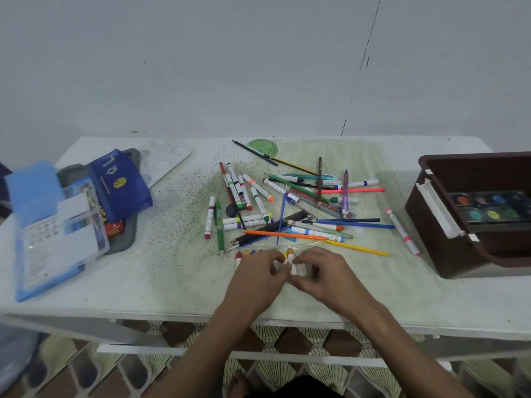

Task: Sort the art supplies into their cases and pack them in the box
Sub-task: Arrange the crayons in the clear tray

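Near the table's [143,282] front edge, both hands [258,275] pinch a marker [293,261]

light: soft, even and fairly dim – a cool grey-green cast, no one source to be told
shadows: faint and short under the hands [287,271] and beside the box [431,214]
glare: none strong; a mild sheen on the surface [172,271]
distortion: wide-angle – the surface edge bows, corners stretch
focus: centre fairly sharp, the edges and the floor [86,374] blurred
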